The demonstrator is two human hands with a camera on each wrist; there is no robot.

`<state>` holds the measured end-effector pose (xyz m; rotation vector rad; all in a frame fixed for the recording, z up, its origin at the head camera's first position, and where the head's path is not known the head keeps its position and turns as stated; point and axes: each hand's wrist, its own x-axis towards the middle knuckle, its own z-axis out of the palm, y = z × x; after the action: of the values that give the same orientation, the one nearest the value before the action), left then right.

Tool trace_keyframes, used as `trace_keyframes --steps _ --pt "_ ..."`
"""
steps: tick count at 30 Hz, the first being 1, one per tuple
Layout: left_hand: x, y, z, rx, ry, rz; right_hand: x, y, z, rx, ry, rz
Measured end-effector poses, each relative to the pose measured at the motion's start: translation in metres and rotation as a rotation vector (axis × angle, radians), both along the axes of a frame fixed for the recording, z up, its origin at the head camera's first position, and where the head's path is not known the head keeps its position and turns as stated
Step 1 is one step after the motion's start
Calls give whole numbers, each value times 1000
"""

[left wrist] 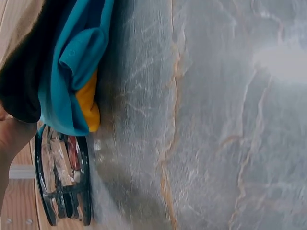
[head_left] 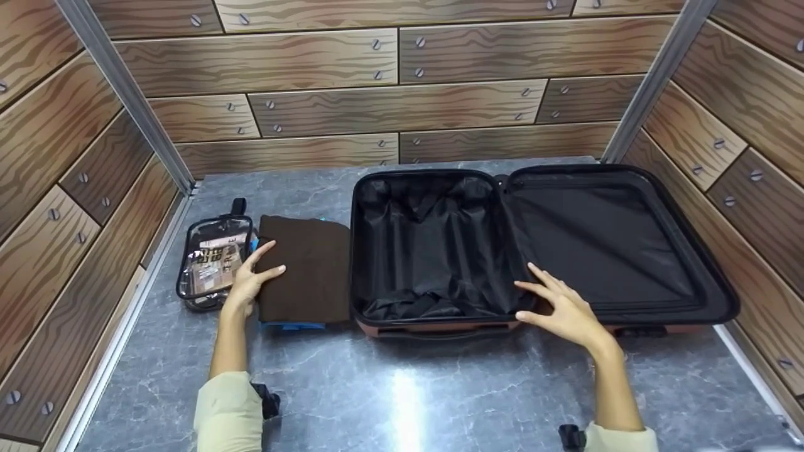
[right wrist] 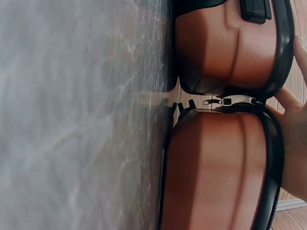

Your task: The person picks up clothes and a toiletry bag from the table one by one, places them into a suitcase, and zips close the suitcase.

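An orange-brown suitcase [head_left: 433, 251] lies unfolded, its deep half lined in black and holding nothing visible. The left hand [head_left: 245, 282] rests with spread fingers at the left edge of a folded dark brown cloth [head_left: 304, 270]. Under that cloth, the left wrist view shows a teal cloth [left wrist: 79, 62] and a yellow one [left wrist: 88, 103]. My right hand [head_left: 565, 314] is spread above the front rim near the hinge, fingers extended; in the right wrist view the right hand [right wrist: 292, 124] is beside the black rims of both orange shells [right wrist: 216, 167].
A clear pouch with black trim [head_left: 213, 263] and printed items inside lies left of the cloth stack. The suitcase's lid half [head_left: 603, 245] lies flat at the right. Wood-patterned walls [head_left: 326, 59] enclose the grey marbled surface [head_left: 352, 389] at the back and sides.
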<state>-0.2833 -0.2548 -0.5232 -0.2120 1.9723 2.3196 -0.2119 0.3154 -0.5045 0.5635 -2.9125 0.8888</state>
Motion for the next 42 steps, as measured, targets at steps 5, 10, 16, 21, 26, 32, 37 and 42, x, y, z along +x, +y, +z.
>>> trace_keyframes --steps 5,10,16,21,26,32,37,42 --pt "3 3 6 61 24 28 0 -1 1 -11 -13 -5" --pt "4 9 11 115 59 32 0 0 2 -7 -19 -8" --pt "5 15 16 136 88 12 3 3 2 -4 -21 -14" --pt "7 18 21 154 111 1 2 2 2 -14 -12 -6" --pt "7 21 27 176 150 -24 1 0 2 -21 -8 -4" --pt "9 25 33 203 179 -29 1 1 1 -17 -1 -3" --pt "10 28 38 211 209 -33 2 1 1 -28 -21 -8" --pt "11 30 42 235 224 -57 3 1 0 -21 -21 -18"
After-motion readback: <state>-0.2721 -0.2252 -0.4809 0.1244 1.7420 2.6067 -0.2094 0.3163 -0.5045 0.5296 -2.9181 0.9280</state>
